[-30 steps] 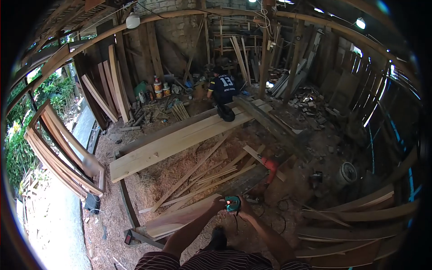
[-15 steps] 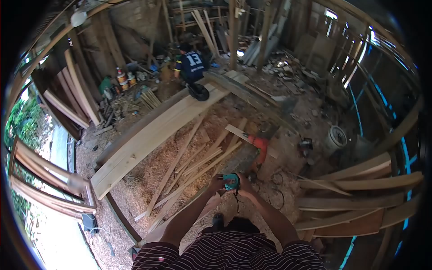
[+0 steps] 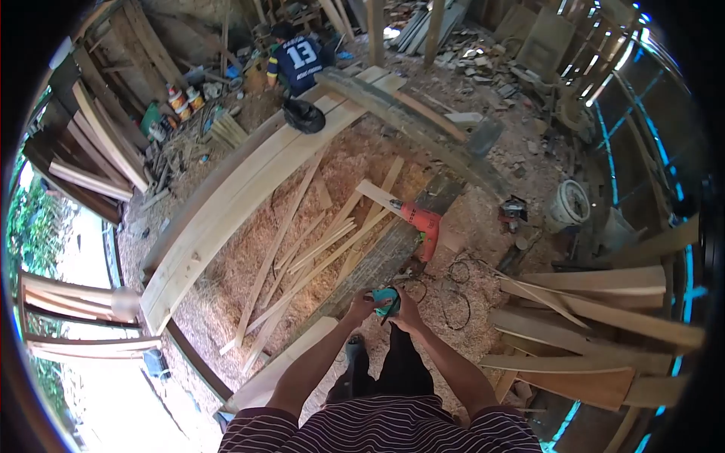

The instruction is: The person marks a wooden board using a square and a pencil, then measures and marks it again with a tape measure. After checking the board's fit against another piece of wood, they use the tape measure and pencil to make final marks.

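Between both hands, in front of my body, is a compact teal tape measure (image 3: pixel 386 302) with a dark strap hanging from it. My left hand (image 3: pixel 361 308) is closed on its left side. On the other side, the fingers of my right hand (image 3: pixel 408 312) wrap round it. Its finer details are too small to make out. Beyond the hands, a red power drill (image 3: pixel 424 225) lies on a weathered beam (image 3: pixel 377 260), its chuck pointing left over a short pale board (image 3: pixel 377 193).
Long pale planks (image 3: pixel 226 219) run across the left, with a black cap-like thing (image 3: pixel 304 116) on top. A person in a number 13 shirt (image 3: pixel 296 64) is behind them. Thin strips (image 3: pixel 317 249) lie on shavings. Stacked boards (image 3: pixel 604 302) and a white bucket (image 3: pixel 568 205) stand right; a cable (image 3: pixel 455 298) curls nearby.
The view has shifted, showing more of my legs. Both hands still hold the tape measure, which has turned a little. The person at the back leans slightly differently.
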The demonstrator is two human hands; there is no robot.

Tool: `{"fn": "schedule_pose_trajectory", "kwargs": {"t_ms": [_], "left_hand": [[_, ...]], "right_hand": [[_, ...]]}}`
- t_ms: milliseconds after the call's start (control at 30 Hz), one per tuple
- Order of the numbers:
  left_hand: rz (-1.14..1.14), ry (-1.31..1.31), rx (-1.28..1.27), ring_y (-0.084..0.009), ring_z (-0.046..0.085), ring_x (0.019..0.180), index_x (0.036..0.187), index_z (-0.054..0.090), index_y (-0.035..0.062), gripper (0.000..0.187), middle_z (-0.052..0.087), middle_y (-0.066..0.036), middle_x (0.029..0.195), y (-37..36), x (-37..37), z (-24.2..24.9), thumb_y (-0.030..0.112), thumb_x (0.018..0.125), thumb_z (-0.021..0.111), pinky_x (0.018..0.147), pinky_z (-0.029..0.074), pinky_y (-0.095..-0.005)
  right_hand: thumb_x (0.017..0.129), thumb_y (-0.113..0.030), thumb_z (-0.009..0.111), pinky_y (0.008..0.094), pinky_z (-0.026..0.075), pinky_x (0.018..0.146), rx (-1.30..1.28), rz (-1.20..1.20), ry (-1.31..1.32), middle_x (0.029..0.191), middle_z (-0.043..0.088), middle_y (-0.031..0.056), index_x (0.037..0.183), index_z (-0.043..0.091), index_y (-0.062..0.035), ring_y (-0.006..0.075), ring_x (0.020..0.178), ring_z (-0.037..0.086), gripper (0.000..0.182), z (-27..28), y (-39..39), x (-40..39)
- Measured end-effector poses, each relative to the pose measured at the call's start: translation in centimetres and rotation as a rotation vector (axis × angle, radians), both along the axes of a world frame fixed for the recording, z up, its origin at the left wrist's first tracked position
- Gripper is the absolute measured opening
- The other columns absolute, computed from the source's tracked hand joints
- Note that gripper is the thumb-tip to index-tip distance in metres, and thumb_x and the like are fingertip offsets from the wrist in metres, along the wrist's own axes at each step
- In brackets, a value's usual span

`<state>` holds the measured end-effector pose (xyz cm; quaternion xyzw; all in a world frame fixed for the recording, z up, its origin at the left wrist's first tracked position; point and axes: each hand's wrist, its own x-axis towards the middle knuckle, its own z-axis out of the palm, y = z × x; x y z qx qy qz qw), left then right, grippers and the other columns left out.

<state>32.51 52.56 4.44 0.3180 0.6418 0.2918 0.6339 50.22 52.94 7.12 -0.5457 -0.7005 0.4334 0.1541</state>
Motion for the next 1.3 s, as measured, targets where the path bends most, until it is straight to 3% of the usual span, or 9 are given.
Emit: {"fn": "schedule_pose_trajectory", "kwargs": {"t_ms": [167,533,733,867,933,1067,1167,1267,1300], "left_hand": [[0.133,0.056,-0.025,-0.0212,0.061,0.094,0.133,0.042,0.0034,0.072,0.058,-0.015,0.109,2.7,0.9,-0.9,0.024,0.075,0.079,0.072,0.053,-0.0337],[0.544,-0.018,-0.073,-0.0213,0.059,0.097,0.135,0.041,0.0043,0.072,0.055,-0.013,0.111,5.9,1.6,-6.1,0.016,0.075,0.078,0.076,0.053,-0.0329],[0.508,0.174,-0.128,-0.0212,0.063,0.093,0.131,0.046,0.0070,0.068,0.061,-0.013,0.105,7.1,2.6,-9.5,0.019,0.072,0.080,0.075,0.053,-0.0327],[0.483,0.241,-0.075,-0.0238,0.065,0.090,0.128,0.048,0.0068,0.067,0.064,-0.015,0.101,7.7,3.1,-7.3,0.025,0.071,0.080,0.075,0.053,-0.0343],[0.402,0.449,-0.059,-0.0231,0.065,0.087,0.127,0.049,0.0085,0.061,0.065,-0.016,0.097,7.7,3.2,-6.2,0.025,0.076,0.077,0.068,0.053,-0.0347],[0.531,0.489,-0.074,-0.0243,0.066,0.081,0.120,0.054,0.0078,0.049,0.066,-0.017,0.091,6.8,4.0,-6.7,0.027,0.079,0.073,0.067,0.052,-0.0358],[0.394,0.404,-0.036,-0.0242,0.066,0.080,0.107,0.061,0.0059,0.032,0.066,-0.015,0.092,7.0,4.1,-3.4,0.023,0.082,0.070,0.065,0.051,-0.0362],[0.345,0.357,0.195,-0.0236,0.066,0.076,0.094,0.065,0.0043,0.022,0.066,-0.014,0.089,7.9,3.6,-2.0,0.021,0.081,0.070,0.064,0.051,-0.0352],[0.277,0.397,0.214,-0.0251,0.065,0.081,0.091,0.065,0.0047,0.019,0.066,-0.013,0.091,8.7,3.2,-2.5,0.020,0.081,0.070,0.067,0.051,-0.0358]], "right_hand": [[0.058,-0.011,0.086,0.0442,0.043,0.096,-0.027,0.103,0.064,0.125,0.049,0.0208,0.137,0.032,-0.0033,0.0360,0.116,0.049,0.096,-0.9,5.6,0.2],[0.062,-0.003,0.082,0.0435,0.041,0.097,-0.078,0.409,0.130,0.122,0.048,0.0215,0.136,0.033,-0.0039,0.0366,0.114,0.049,0.088,-7.2,14.3,-1.8],[0.063,0.002,0.077,0.0459,0.038,0.098,-0.029,0.403,0.042,0.128,0.043,0.0269,0.138,0.028,-0.0018,0.0438,0.118,0.043,0.090,-9.3,14.8,-1.0],[0.064,0.001,0.077,0.0462,0.037,0.100,0.028,0.467,0.091,0.131,0.039,0.0275,0.140,0.024,-0.0016,0.0442,0.120,0.040,0.092,-9.4,15.3,-0.7],[0.065,-0.006,0.081,0.0454,0.034,0.102,-0.080,0.473,0.020,0.133,0.039,0.0256,0.142,0.021,-0.0048,0.0427,0.124,0.038,0.098,-8.9,15.6,-0.9],[0.067,-0.002,0.079,0.0453,0.035,0.101,-0.017,0.491,0.069,0.133,0.039,0.0253,0.143,0.019,-0.0046,0.0422,0.123,0.040,0.096,-9.5,15.4,-0.1],[0.077,-0.003,0.069,0.0456,0.037,0.099,-0.037,0.485,0.034,0.130,0.043,0.0264,0.144,0.019,-0.0045,0.0419,0.120,0.043,0.084,-8.5,15.7,0.0],[0.084,-0.007,0.059,0.0475,0.040,0.096,-0.029,0.411,-0.026,0.124,0.047,0.0288,0.137,0.034,-0.0017,0.0424,0.117,0.046,0.059,-7.6,16.9,0.0],[0.085,-0.008,0.057,0.0482,0.042,0.093,-0.098,0.422,-0.185,0.121,0.049,0.0283,0.130,0.043,-0.0022,0.0409,0.113,0.050,0.048,-6.5,18.0,-0.2]]}}
